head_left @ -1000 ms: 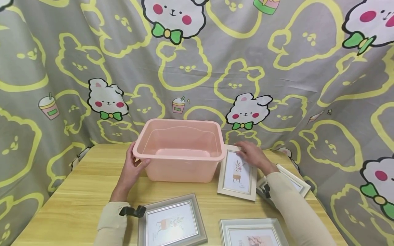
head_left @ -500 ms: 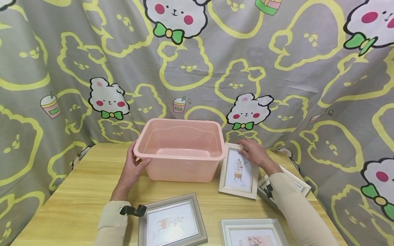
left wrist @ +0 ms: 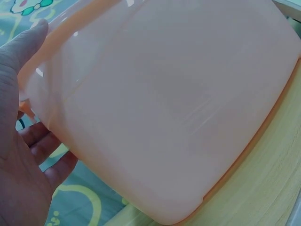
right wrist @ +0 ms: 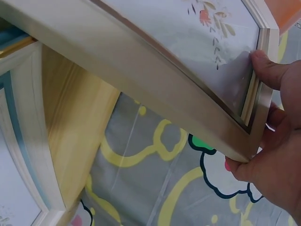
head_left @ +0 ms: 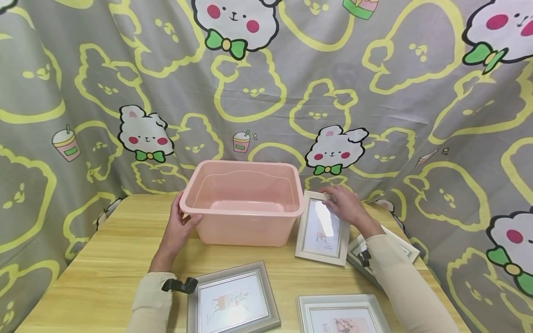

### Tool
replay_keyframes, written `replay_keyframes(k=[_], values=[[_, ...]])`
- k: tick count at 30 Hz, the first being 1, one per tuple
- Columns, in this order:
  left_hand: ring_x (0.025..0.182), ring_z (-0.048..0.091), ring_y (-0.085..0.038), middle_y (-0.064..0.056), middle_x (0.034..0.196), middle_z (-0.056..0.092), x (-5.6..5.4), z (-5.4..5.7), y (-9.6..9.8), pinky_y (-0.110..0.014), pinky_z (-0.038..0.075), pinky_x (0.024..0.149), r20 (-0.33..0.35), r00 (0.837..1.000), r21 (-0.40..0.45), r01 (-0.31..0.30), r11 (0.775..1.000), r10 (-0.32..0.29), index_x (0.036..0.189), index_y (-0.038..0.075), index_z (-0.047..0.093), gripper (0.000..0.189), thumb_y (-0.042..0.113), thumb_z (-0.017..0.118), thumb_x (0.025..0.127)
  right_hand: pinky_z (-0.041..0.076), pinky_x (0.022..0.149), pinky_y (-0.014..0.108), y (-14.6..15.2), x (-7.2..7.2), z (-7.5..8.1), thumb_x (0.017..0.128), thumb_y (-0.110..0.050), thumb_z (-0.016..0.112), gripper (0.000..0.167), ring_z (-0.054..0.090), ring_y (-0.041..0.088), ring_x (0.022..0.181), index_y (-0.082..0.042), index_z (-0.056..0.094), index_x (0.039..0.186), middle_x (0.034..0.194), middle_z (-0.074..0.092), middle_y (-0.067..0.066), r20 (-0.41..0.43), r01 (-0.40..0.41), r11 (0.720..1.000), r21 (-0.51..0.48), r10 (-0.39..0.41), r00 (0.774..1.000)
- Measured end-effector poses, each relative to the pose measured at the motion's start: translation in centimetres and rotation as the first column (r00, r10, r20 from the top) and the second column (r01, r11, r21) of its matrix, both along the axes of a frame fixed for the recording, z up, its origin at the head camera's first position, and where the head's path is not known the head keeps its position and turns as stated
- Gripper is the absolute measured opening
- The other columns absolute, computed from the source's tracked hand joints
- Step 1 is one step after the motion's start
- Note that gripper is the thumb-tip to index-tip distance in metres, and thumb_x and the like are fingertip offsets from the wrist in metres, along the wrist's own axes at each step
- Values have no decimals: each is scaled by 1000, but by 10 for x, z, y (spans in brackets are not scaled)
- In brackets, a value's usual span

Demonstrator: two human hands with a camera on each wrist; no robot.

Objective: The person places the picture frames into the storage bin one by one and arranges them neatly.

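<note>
A pink plastic bin (head_left: 245, 230) stands on the table. My left hand (head_left: 180, 231) holds its rim at the left corner, thumb on the front and fingers around the side; the left wrist view shows the same hand (left wrist: 23, 141) against the bin wall (left wrist: 155, 108). Right of the bin, my right hand (head_left: 346, 207) grips the far end of a cream picture frame (head_left: 300, 240) with a potted-plant print. In the right wrist view the thumb of that hand (right wrist: 287, 141) lies over the border of the frame (right wrist: 141, 89), fingers beneath, and this end is raised.
A grey-silver picture frame (head_left: 233, 303) lies at the front, with a pale frame (head_left: 339, 319) right of it. More frames (head_left: 399, 240) lie partly under my right forearm. A patterned curtain (head_left: 258, 111) hangs behind the wooden table (head_left: 104, 259).
The cream picture frame has shifted slightly away from me and its far end has risen; a bright glare now crosses its glass. The left hand and bin have stayed put.
</note>
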State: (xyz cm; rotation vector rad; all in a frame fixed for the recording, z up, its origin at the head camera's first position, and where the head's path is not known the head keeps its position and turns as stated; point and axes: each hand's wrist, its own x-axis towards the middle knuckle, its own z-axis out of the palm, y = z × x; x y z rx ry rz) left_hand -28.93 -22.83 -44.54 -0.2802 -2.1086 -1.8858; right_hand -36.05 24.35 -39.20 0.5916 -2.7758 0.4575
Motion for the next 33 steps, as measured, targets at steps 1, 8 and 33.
replay_keyframes(k=[1,8,33], values=[[136,32,-25,-12,155,28,0,0,0,-8,40,97,0,1000,-1,0,1000,0,155,22,10,84,8,63,92,42,93,60,0,1,1,92,-24,66,34,55,33,115,-20,62,125,122,63,13,5,5,1000,-4,-5,1000],[136,32,-25,-14,154,28,1,1,0,-9,40,98,-10,1000,2,9,1000,-9,155,20,10,83,7,62,92,42,94,58,-2,8,4,91,-24,67,33,55,32,114,-22,62,124,121,62,11,-7,27,999,-22,-27,1000],[128,38,-8,-16,153,28,0,-3,-3,-10,42,98,-35,999,23,31,999,-30,155,18,11,82,3,61,92,42,93,56,-5,14,17,89,-21,70,31,56,29,112,-22,64,119,120,62,7,-87,6,998,-57,-11,996]])
